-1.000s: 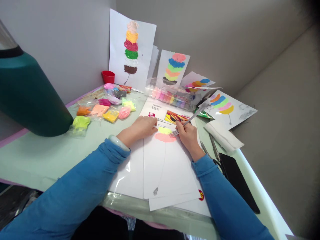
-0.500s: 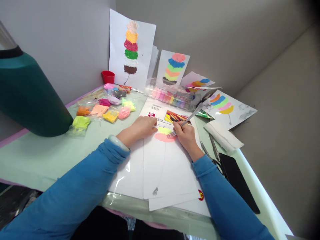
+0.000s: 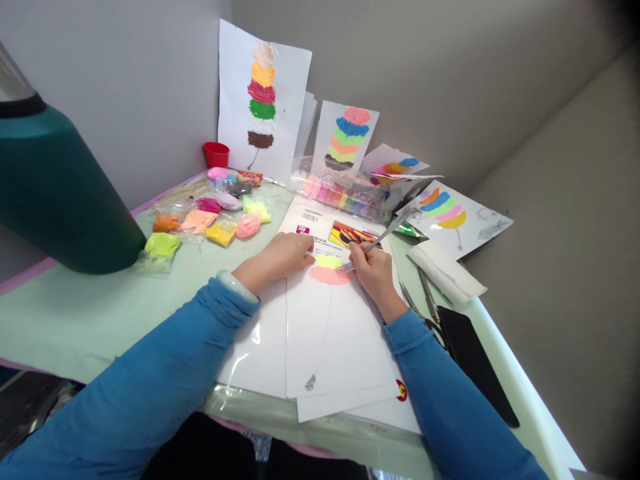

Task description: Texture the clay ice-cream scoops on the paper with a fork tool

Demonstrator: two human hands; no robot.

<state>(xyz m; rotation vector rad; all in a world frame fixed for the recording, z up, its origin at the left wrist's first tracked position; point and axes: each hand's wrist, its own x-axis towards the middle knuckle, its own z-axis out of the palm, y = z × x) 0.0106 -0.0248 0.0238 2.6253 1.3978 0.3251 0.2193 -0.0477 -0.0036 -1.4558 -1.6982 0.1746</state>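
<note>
My right hand (image 3: 373, 270) is closed around a metal fork (image 3: 379, 239), gripped like a pen. The fork's tines touch or hover just over the right end of a flat pink clay patch (image 3: 327, 275). Above the pink lies a yellow clay patch (image 3: 329, 261). Both are on a white sheet of paper (image 3: 335, 340) with a thin pencil line running down to a small dark scribble. My left hand (image 3: 280, 260) has curled fingers at the sheet's upper left edge, beside the yellow patch, holding the paper; its fingertips are partly hidden.
Bagged coloured clay (image 3: 220, 232) lies at the left, near a large green bottle (image 3: 65, 180) and a red cup (image 3: 216, 155). Coloured pictures (image 3: 263, 100) lean at the back behind a clear box (image 3: 340, 197). To the right are tissue (image 3: 445, 270), scissors (image 3: 437, 331) and a black phone-like slab (image 3: 475, 363).
My right hand and the fork have shifted very slightly to the right, away from the left hand. The left hand and the sheet stay in place.
</note>
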